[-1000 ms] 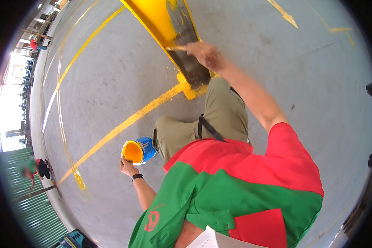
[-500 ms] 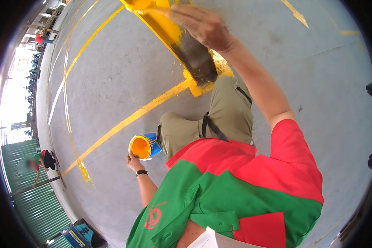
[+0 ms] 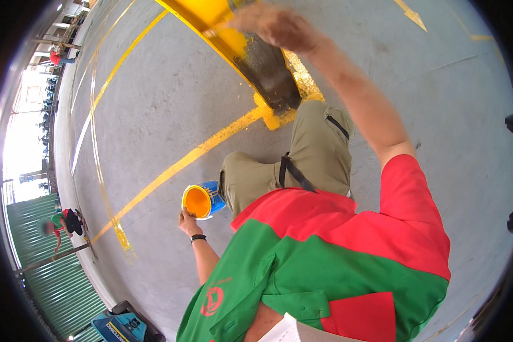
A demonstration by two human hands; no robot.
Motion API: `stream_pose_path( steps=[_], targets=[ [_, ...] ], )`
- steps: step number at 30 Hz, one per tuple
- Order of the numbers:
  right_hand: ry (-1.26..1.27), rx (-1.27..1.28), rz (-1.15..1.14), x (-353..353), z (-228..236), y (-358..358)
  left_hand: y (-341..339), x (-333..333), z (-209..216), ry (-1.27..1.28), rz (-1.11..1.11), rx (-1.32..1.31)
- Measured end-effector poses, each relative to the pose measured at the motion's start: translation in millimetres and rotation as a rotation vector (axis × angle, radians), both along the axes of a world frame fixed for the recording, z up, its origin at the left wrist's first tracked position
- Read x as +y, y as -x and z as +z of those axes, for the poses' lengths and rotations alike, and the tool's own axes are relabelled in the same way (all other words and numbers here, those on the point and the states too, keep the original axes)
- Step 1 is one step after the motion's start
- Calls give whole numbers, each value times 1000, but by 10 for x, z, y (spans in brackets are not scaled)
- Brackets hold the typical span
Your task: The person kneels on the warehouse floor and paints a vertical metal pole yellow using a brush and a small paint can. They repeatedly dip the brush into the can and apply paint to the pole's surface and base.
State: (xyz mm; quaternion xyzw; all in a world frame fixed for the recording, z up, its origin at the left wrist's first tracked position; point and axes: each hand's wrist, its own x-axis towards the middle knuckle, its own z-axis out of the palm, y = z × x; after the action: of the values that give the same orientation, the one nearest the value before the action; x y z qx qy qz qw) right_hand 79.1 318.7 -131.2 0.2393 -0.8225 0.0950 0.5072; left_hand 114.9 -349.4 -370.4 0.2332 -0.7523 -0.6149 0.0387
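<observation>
By its rim my left hand [image 3: 188, 221] grips a blue paint can [image 3: 215, 196] with yellow paint inside, tilted beside my left knee. My right hand [image 3: 276, 27], smeared by motion, is closed around a paintbrush [image 3: 215, 29]. Its bristle end lies at the left edge of a steel beam [image 3: 271, 77]. Wet yellow covers the beam's far part and left edge; the near part is dark and bare. Where the beam ends, close to my right knee, yellow paint marks the floor around it.
Yellow lines [image 3: 176, 168] cross the grey floor [image 3: 154, 102], and a yellow arrow [image 3: 410, 14] is at the upper right. A person [image 3: 62, 225] crouches by a green corrugated wall [image 3: 45, 251]; another [image 3: 57, 58] is farther off. A blue machine [image 3: 119, 328] stands at lower left.
The brush has moved nearer to me along the beam's left edge, with my right hand swinging slightly. My left hand still holds the paint can in nearly the same place.
</observation>
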Motion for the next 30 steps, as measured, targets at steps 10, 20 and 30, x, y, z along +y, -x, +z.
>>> stream_pose_path(
  steps=[10,20,30],
  targets=[
    [482,-77,-151,-313,-394,-148,20,-58,-20,-20,-19,12],
    [678,-897,-346,-391,-2055,-434,20,-83,-20,-44,-17,-15],
    [1074,-364,-160,-412,-369,-256,-2,-95,-2,-17,5,-49]
  ],
)
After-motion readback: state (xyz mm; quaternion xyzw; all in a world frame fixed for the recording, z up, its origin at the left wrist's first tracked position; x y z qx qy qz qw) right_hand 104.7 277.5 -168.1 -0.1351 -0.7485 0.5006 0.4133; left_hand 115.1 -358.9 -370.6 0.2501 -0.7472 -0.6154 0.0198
